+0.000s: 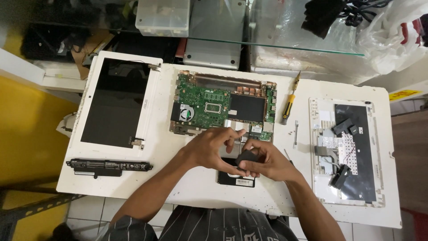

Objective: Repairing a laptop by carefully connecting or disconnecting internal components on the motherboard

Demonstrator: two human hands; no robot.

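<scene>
While both hands point(240, 154) pinch it, perhaps a matte black speaker point(246, 157).

On the white worktop point(187, 187), a detached laptop screen point(115, 101) is laid at the left, with a long black battery point(108, 166) below it. A yellow-handled screwdriver point(288, 105) is placed beside a white keyboard cover point(347, 151).
</scene>
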